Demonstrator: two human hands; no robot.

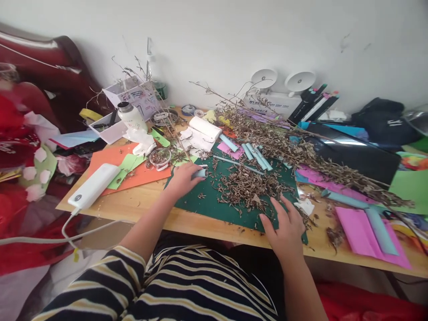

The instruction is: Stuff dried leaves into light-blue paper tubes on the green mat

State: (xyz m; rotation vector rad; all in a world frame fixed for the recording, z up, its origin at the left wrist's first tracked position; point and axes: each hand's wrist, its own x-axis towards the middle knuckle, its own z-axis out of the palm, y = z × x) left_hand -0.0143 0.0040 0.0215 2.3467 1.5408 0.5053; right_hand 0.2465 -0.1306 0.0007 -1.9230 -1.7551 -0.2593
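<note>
My left hand [182,179] is closed around a short light-blue paper tube [199,173] at the left part of a green cutting mat [190,200]. A loose heap of crumbled dried leaves [242,189] covers the middle of the mat. At the heap's right edge my right hand [286,223] has its fingers spread, with nothing held; whether the fingertips touch the leaves I cannot tell. Several more blue paper tubes [257,158] lie behind the heap, near a thin blue strip [239,164]. Dried leafy branches [284,142] stretch across the back right.
On the left are a white power bank [93,186] with a cable, orange paper [110,162], a small clear container [160,158] of leaf bits and a white bottle [131,117]. Pink paper [354,232] with blue tubes lies right. A white paper roll [204,128] sits behind the mat.
</note>
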